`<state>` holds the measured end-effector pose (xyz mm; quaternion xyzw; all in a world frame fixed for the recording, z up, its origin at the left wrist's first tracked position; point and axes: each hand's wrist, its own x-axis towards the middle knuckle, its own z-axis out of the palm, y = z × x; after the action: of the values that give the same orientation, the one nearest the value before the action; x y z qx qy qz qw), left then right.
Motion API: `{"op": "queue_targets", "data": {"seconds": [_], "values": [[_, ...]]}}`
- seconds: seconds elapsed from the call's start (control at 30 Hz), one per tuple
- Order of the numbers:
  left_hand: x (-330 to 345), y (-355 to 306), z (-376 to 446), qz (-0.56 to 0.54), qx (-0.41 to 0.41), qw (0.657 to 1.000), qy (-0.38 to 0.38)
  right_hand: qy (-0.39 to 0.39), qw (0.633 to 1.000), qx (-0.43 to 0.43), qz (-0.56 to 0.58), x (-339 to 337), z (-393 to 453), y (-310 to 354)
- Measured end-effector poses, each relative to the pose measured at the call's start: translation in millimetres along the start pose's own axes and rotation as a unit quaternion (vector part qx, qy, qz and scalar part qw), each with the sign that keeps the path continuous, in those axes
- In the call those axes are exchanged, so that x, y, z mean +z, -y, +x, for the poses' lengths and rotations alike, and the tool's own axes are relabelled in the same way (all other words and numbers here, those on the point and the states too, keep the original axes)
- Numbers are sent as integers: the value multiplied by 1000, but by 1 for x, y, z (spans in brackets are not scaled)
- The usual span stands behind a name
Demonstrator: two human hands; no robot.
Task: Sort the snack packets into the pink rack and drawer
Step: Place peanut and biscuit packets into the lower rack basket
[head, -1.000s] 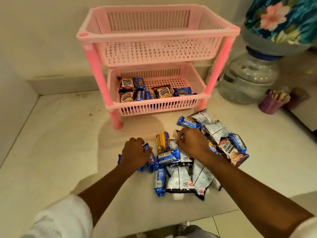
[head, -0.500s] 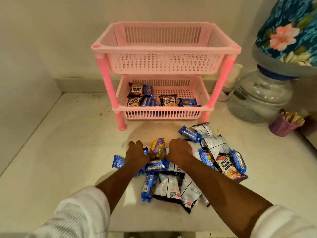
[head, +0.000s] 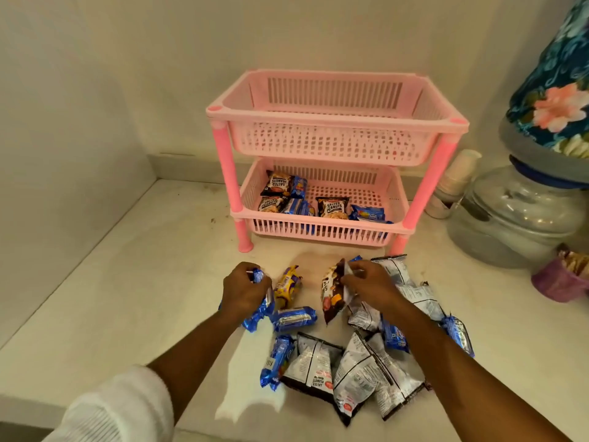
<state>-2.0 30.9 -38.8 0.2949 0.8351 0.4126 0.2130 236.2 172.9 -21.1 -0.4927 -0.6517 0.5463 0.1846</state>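
Snack packets [head: 353,362] heaped at 6 o'clock of pink rack [head: 334,122]. Left hand [head: 243,290] gripping blue packets [head: 256,309]; right hand [head: 369,283] pinching peanut packet [head: 333,293]. Lift clear, then carry toward 12 o'clock, sorting by type.

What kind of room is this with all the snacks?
Probably a home kitchen or pantry corner. A pale stone-like counter meets a plain wall, a pink rack holds snack packets, and a big water jar under a flowery cloth cover stands beside it.
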Motion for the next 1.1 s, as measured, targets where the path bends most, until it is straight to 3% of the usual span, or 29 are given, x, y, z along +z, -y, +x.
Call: {"op": "queue_targets", "data": {"seconds": [0.13, 0.27, 0.33, 0.47, 0.6, 0.7, 0.83, 1.03, 1.1], "values": [[-2, -22, 8, -173, -98, 979, 48, 57, 962, 57, 262, -14, -9, -3], [4, -51, 5, -365, -177, 900, 162, 91, 862, 114, 485, -4, -16, -8], [9, -64, 4, -394, -194, 875, 205, 102, 835, 126, 526, 6, -20, -4], [13, -81, 3, -423, -188, 846, 264, 103, 840, 145, 512, 22, -24, 10], [16, -91, 5, -446, -194, 817, 309, 118, 802, 147, 566, 27, -20, 19], [18, -98, 13, -441, -183, 817, 323, 113, 846, 110, 509, 22, -16, 28], [18, -107, 32, -419, -138, 845, 302, 38, 920, 92, 378, 15, -11, 48], [16, -134, 67, -433, -89, 850, 288, 15, 919, 16, 394, -3, 15, 79], [19, -143, 81, -397, -59, 877, 264, 7, 917, -5, 399, -9, 28, 91]]}}
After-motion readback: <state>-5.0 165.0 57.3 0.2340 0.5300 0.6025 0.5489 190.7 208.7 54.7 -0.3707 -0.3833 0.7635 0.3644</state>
